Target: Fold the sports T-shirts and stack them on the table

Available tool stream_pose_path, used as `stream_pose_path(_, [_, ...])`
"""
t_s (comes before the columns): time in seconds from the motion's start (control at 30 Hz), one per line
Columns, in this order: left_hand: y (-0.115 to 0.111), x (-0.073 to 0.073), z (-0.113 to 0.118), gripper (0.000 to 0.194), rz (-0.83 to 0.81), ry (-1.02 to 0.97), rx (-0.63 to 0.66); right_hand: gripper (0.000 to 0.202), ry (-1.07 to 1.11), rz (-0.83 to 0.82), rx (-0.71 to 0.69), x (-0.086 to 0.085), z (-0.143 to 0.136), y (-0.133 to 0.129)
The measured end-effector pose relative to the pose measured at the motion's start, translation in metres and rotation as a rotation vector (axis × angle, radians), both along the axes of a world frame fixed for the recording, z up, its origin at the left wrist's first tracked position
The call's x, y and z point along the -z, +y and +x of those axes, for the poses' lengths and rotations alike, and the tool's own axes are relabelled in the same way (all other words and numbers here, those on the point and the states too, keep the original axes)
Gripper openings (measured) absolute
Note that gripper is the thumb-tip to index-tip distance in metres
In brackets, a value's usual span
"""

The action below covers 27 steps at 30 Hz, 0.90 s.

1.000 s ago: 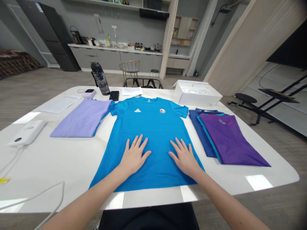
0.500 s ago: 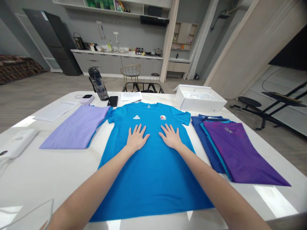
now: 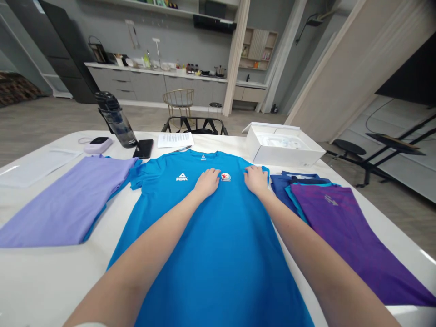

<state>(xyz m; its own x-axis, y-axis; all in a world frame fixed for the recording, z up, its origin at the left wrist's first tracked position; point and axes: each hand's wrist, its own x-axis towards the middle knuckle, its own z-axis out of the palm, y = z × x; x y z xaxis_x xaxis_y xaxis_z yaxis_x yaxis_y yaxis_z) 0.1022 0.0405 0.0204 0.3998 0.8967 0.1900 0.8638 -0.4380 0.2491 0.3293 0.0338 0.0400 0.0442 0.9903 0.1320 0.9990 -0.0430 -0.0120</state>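
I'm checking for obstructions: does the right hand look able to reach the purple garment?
Probably yes, once the right hand leaves the blue shirt: the purple garment lies near, topmost on its stack, nothing lying on it.

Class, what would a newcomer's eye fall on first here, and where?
The bright blue T-shirt, spread across the middle of the white table, catches the eye first, with the left hand beside its round badge and the right hand near the shoulder on that side. Next come a folded lilac garment at left and a folded purple garment topping the pile at right.
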Motion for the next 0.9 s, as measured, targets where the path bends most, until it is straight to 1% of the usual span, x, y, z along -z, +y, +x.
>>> stream_pose_path(0.1, [0.043,-0.005,0.028,0.039,-0.007,-0.025,0.049,0.045,-0.069,-0.038,0.100,-0.009,0.037,0.027])
stream_pose_path(0.23, [0.096,-0.008,0.061,0.038,-0.046,-0.066,0.057,0.045,-0.133,-0.091,0.181,-0.011,0.077,0.048])
stream_pose_path(0.37, [0.141,-0.010,0.084,0.039,-0.062,-0.044,0.044,0.043,-0.173,-0.099,0.195,-0.006,0.099,0.060])
stream_pose_path(0.47, [0.164,-0.010,0.097,0.038,-0.118,0.010,0.046,0.036,-0.191,-0.133,0.161,-0.004,0.108,0.064])
stream_pose_path(0.57, [0.177,-0.006,0.104,0.032,-0.180,0.034,0.059,0.031,-0.184,-0.136,0.141,-0.003,0.113,0.065])
stream_pose_path(0.73, [0.183,0.006,0.108,0.028,-0.191,-0.006,0.041,0.023,-0.108,-0.142,0.132,-0.006,0.119,0.062])
stream_pose_path(0.83, [0.182,0.011,0.107,0.025,-0.194,-0.049,0.029,0.015,0.047,-0.102,0.142,-0.015,0.122,0.058])
stream_pose_path(0.9, [0.181,0.011,0.106,0.023,-0.185,-0.084,0.029,0.009,0.241,-0.050,0.123,-0.028,0.120,0.054])
